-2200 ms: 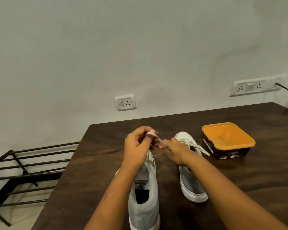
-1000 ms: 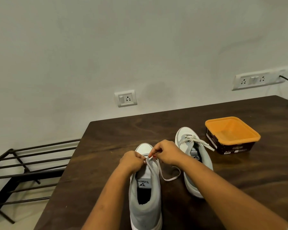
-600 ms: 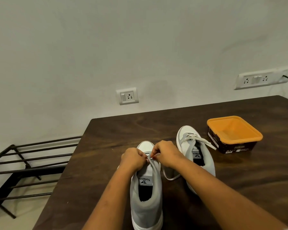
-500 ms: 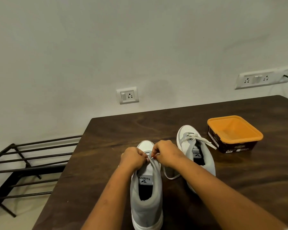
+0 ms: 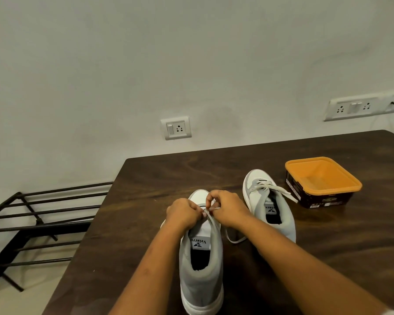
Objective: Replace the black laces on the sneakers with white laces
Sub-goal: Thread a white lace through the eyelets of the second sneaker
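Near sneaker [image 5: 200,269]: upright on the table [image 5: 134,212], heel toward the person, toe pointing away. Its long axis runs straight out beneath both hands.

White lace [image 5: 212,218]: fitted to this sneaker, rising from just below the hands into the gap between them. A loose length loops onto the table below and to the right of the right hand.

Left hand [image 5: 182,213]: knuckles up, fingers curled, pinching the lace at its right edge.

Right hand [image 5: 228,209]: fingers curled, thumb and forefinger forming a ring, pinching the lace at its left edge.

The hands meet over the tongue, and neither is nearer the work.

Judgement: tying off is in hand, and the coming pull should run sideways, across the shoe's axis.

Second sneaker [image 5: 271,208]: just right of the right hand, already white-laced.

Orange tub [image 5: 323,180]: further right and beyond. No black lace visible
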Action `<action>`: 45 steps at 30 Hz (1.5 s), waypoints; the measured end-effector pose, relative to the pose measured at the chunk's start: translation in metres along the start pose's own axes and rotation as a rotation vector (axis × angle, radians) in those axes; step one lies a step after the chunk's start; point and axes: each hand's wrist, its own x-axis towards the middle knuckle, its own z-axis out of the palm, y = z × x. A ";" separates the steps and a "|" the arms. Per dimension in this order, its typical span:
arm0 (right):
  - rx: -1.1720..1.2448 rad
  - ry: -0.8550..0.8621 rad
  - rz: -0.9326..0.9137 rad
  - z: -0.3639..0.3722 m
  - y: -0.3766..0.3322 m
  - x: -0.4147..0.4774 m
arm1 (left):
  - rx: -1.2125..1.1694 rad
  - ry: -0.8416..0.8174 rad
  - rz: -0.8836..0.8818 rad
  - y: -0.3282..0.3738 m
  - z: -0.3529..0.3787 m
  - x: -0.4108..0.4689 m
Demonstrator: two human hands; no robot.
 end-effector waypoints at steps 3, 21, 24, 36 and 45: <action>-0.008 0.000 -0.032 0.001 0.001 0.000 | 0.043 -0.012 0.017 0.000 0.000 0.000; -0.316 -0.094 -0.199 -0.005 0.001 0.000 | 0.115 0.087 0.083 -0.002 0.011 0.004; -0.299 -0.116 -0.220 -0.005 0.002 0.000 | 0.157 0.097 0.128 -0.003 0.014 0.005; -0.200 -0.054 -0.201 -0.002 0.000 0.002 | 0.038 0.238 0.057 0.002 0.011 0.007; -0.144 -0.082 -0.139 -0.001 0.007 0.004 | -1.112 0.196 -0.097 0.034 -0.016 -0.018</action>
